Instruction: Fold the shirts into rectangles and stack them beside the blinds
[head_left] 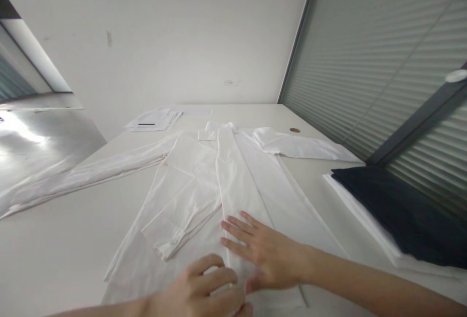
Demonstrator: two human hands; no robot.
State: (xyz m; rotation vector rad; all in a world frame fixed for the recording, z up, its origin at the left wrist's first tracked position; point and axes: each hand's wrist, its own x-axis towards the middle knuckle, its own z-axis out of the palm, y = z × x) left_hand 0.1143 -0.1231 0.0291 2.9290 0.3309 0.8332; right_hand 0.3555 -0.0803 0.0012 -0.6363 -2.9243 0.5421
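Note:
A long white coat (242, 176) lies spread on the white table, collar at the far end. One sleeve (178, 224) with a buttoned cuff rests across its left front. Other sleeves stretch out to the left and to the right. At the near edge of the front placket, my left hand (207, 288) is closed, with curled fingers pinching the fabric beside a small white button; its fingertips are partly hidden. My right hand (260, 251) lies flat on the placket just beyond it, fingers spread, pressing on the cloth.
Folded dark navy cloth (404, 214) lies on folded white cloth (359, 214) at the right edge, beside window blinds (350, 64). Paper sheets (155, 120) sit at the back left. A round brown spot (295, 130) shows in the tabletop. A white wall closes the far end.

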